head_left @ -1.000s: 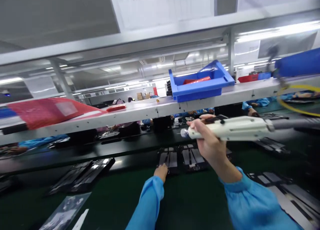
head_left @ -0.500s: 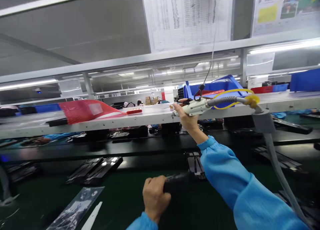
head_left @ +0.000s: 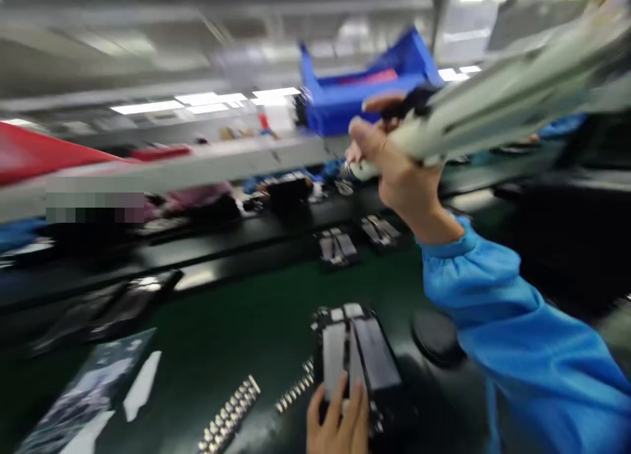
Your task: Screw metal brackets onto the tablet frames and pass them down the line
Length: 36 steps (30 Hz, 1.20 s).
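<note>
My right hand (head_left: 401, 171) is raised and closed around a pale green gun-shaped tool (head_left: 493, 106), which looks like an air gun; motion blurs it. A finger lies at its black trigger part (head_left: 419, 102). Low in the view, my left hand (head_left: 338, 418) lies with outstretched fingers on an opened black device (head_left: 382, 362). Two long grey battery-like blocks show inside that device, which rests on the dark green work surface (head_left: 256, 322). Beside it to the left are a strip of small shiny metal parts (head_left: 296, 388) and a wider such strip (head_left: 229, 414).
A clear plastic bag (head_left: 93, 388) and a white strip (head_left: 142, 385) lie at left. Similar opened devices (head_left: 338, 247) sit farther back. A blue bin (head_left: 335, 106) and red packaging (head_left: 44, 152) are on the shelf. A round black object (head_left: 438, 336) lies under my right forearm.
The view has tipped down and come closer. The tool, still in my right hand, looks larger and nearer. My left hand went from gripping a blurred dark object to lying flat on the opened device.
</note>
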Available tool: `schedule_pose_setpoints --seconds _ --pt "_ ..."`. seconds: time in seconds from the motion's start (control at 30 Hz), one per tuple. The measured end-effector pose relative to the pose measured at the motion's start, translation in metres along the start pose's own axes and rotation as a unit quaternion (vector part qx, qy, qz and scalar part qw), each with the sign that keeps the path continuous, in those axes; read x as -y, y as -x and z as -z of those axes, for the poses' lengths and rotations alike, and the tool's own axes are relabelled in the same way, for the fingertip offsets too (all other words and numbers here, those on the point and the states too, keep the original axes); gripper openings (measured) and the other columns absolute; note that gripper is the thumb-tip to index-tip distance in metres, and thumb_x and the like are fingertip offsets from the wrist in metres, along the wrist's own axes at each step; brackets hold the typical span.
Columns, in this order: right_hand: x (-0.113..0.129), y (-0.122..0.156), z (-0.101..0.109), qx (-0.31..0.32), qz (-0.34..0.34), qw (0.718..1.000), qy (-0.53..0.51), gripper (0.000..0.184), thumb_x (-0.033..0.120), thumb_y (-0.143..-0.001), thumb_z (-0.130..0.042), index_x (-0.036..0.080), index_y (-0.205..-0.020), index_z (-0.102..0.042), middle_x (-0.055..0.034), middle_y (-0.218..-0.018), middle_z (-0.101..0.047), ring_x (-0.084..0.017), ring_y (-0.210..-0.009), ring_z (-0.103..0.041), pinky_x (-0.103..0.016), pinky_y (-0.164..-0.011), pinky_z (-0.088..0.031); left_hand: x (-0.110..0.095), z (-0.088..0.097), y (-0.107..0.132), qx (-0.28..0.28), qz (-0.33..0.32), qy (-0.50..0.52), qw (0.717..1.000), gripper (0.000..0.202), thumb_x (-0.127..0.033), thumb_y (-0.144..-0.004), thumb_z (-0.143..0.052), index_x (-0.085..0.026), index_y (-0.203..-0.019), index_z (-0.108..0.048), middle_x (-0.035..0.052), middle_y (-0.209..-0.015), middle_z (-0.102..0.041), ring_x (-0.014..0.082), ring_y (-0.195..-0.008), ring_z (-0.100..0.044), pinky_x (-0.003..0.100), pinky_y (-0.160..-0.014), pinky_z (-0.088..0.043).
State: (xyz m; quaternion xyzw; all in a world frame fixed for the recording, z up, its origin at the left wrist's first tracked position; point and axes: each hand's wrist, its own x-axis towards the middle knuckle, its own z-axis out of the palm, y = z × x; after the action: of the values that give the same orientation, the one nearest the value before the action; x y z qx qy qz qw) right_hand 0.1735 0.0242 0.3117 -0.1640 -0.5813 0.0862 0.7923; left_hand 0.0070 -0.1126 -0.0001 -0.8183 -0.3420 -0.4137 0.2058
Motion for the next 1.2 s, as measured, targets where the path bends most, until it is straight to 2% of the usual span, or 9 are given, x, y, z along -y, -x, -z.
schedule_pose_setpoints --seconds 0.1,0.2,0.3,0.4,0.63,0.77,0.93,1.0,1.2 --pt "0.018 0.015 0.062 -0.004 -0.002 0.997 0.073 0.044 0.054 -0.073 -0.071 0.022 -0.057 -0.045 0.0062 -0.051 -0.043 -0.010 -0.049 -0.052 -0.026 -0.053 -0.049 -0.008 0.011 0.012 0.069 -0.004 0.105 0.992 0.028 -0.013 -0.088 -0.052 -0.015 -0.110 -0.068 0.0088 -0.110 -0.073 0.0280 -0.113 -0.063 0.049 -0.111 -0.029" --pt "0.027 0.048 0.130 -0.013 -0.043 0.993 0.112 0.019 0.032 -0.072 -0.078 0.022 -0.076 -0.062 0.0064 -0.056 -0.053 -0.010 -0.045 -0.053 -0.027 -0.048 -0.049 -0.005 0.008 0.016 0.111 -0.036 0.120 0.986 0.031 -0.015 -0.085 -0.060 -0.013 -0.115 -0.065 0.0095 -0.113 -0.072 0.0273 -0.114 -0.062 0.047 -0.115 -0.023" --pt "0.023 0.101 0.188 -0.030 -0.150 0.979 0.135 0.028 0.028 -0.071 -0.079 0.020 -0.095 -0.066 0.0038 -0.061 -0.062 -0.015 -0.053 -0.064 -0.030 -0.053 -0.054 -0.007 0.000 0.017 0.134 -0.068 0.119 0.981 0.034 -0.017 -0.083 -0.065 -0.012 -0.116 -0.065 0.0110 -0.115 -0.070 0.0278 -0.114 -0.062 0.048 -0.116 -0.022" --pt "0.000 0.154 0.223 -0.046 -0.291 0.943 0.153 0.027 0.032 -0.065 -0.082 0.018 -0.080 -0.064 0.0024 -0.059 -0.064 -0.016 -0.049 -0.064 -0.030 -0.048 -0.054 -0.012 -0.011 0.016 0.142 -0.086 0.121 0.979 0.035 -0.018 -0.081 -0.067 -0.012 -0.115 -0.065 0.0115 -0.115 -0.071 0.0289 -0.113 -0.063 0.050 -0.117 -0.021" --pt "-0.064 0.206 0.230 -0.099 -0.387 0.904 0.151 0.032 0.037 -0.061 -0.079 0.016 -0.082 -0.065 0.0047 -0.046 -0.057 -0.012 -0.039 -0.054 -0.027 -0.041 -0.047 -0.016 -0.034 0.014 0.141 -0.052 0.212 0.966 0.049 -0.020 -0.080 -0.070 -0.013 -0.128 -0.057 0.0130 -0.116 -0.070 0.0285 -0.117 -0.060 0.050 -0.110 -0.038" --pt "-0.084 0.210 0.224 -0.076 -0.405 0.902 0.130 0.032 0.035 -0.063 -0.078 0.015 -0.085 -0.066 0.0050 -0.045 -0.057 -0.011 -0.038 -0.053 -0.026 -0.042 -0.047 -0.006 -0.039 0.012 0.062 0.205 0.178 0.961 0.035 -0.022 -0.087 -0.062 -0.020 -0.121 -0.064 0.0081 -0.111 -0.072 0.0219 -0.102 -0.069 0.039 -0.097 -0.052" --pt "-0.093 0.213 0.221 -0.078 -0.423 0.892 0.143 0.025 0.032 -0.063 -0.078 0.015 -0.076 -0.064 0.0049 -0.046 -0.056 -0.011 -0.039 -0.053 -0.026 -0.040 -0.046 -0.014 -0.045 0.009 0.034 0.439 0.248 0.863 0.029 -0.024 -0.083 -0.066 -0.018 -0.112 -0.068 0.0023 -0.090 -0.076 0.0190 -0.081 -0.073 0.035 -0.086 -0.059" --pt "-0.094 0.213 0.220 -0.078 -0.425 0.890 0.145 0.024 0.030 -0.062 -0.078 0.016 -0.077 -0.065 0.0053 -0.046 -0.056 -0.011 -0.038 -0.052 -0.026 -0.040 -0.046 -0.023 -0.045 0.007 0.057 0.459 0.273 0.844 0.031 -0.024 -0.084 -0.065 -0.019 -0.115 -0.066 0.0008 -0.087 -0.077 0.0179 -0.079 -0.073 0.033 -0.082 -0.060" --pt "-0.099 0.215 0.222 -0.080 -0.427 0.887 0.157 0.024 0.028 -0.061 -0.078 0.015 -0.077 -0.065 0.0050 -0.047 -0.057 -0.011 -0.038 -0.052 -0.026 -0.040 -0.045 -0.023 -0.042 -0.003 0.047 0.370 0.284 0.883 0.016 -0.019 -0.081 -0.067 -0.022 -0.095 -0.074 0.0017 -0.099 -0.074 0.0163 -0.087 -0.071 0.028 -0.086 -0.057"
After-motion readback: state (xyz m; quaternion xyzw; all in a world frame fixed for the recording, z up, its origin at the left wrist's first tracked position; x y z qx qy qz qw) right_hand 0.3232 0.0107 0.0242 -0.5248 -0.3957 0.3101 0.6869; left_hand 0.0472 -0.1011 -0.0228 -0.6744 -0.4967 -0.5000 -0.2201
